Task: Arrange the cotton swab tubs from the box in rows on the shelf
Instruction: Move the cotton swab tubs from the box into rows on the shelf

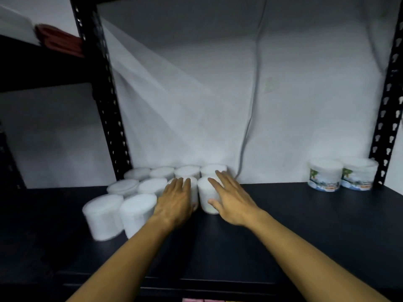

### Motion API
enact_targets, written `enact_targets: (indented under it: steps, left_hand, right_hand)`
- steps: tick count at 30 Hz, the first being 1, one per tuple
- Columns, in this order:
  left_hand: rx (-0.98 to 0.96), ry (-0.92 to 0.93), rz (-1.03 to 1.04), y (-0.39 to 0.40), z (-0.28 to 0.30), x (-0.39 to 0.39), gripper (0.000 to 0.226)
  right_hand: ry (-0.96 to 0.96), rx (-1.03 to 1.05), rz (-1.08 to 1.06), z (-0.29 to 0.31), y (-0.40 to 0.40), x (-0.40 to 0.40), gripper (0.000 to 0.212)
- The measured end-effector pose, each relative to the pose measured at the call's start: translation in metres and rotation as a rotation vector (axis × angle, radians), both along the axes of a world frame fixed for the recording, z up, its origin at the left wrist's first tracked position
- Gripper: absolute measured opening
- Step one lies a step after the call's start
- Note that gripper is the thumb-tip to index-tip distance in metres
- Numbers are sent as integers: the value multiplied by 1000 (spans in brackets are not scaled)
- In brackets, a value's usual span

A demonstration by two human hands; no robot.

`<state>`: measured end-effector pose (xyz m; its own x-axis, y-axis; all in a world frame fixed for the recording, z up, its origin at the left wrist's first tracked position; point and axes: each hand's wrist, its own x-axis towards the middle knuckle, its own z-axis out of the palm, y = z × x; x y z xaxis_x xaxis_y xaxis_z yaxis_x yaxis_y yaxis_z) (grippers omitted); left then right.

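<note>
White round plastic cotton swab tubs (139,188) sit grouped on the left half of the black metal shelf board (283,214), roughly three rows running front to back. Back row of four is against the white sheet backdrop (218,105). Front row has two tubs, near-left tub (102,216) and its neighbour (136,214), touching side by side. Frame is motion-blurred, labels on these not readable.

Left hand (174,201) lies over the third tub of the middle row (193,188), fingers straight and close together, palm down, covering most of that tub. Whether the palm presses it or only rests, can't tell.

Right hand (229,199) is on the fourth tub of the middle row (207,197): fingers spread wide across its top, reaching to the rightmost back-row tub (212,170), thumb against the tub's front side wall. Looks like loose contact, not a closed grip.

The two tubs under the hands stand just beside each other, narrow gap between.

Two more white tubs with green-and-blue printed labels (340,176) stand at far right of the shelf, touching, next to the black perforated steel upright (390,105), well apart from the main group.

Matching black upright (104,94) on the left; beyond it another shelf with red folded items (58,40). Grey cable (250,105) hangs down the backdrop.
</note>
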<state>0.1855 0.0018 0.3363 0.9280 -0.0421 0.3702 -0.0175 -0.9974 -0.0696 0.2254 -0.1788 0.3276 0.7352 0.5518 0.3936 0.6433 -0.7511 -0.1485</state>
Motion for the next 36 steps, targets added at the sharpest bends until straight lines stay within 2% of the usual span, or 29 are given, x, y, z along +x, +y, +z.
enact_targets:
  steps: [4,7,17,25,33,36]
  left_hand:
    - [33,8,56,1,-14,11,47]
    - [-36,-23,73,0,-16,13,36]
    - [-143,-97,-72,-17,-19,-9,22]
    - [-234,-151,-227,-58,-37,-59,31]
    - [-216,-223,-311,-88,-27,-113,33]
    - [-216,-193,-323,-93,-25,-120,36]
  right_hand:
    - [-105,-44,-25,-8,18,3,53]
    - [-104,14,-27,-15,20,7,49]
    - [-76,75,-4,-14,-13,-17,48]
    - [9,216,-2,-23,-71,-73,49]
    - [28,207,-5,-21,-113,-117,50]
    - [17,191,-5,-21,-119,-124,50]
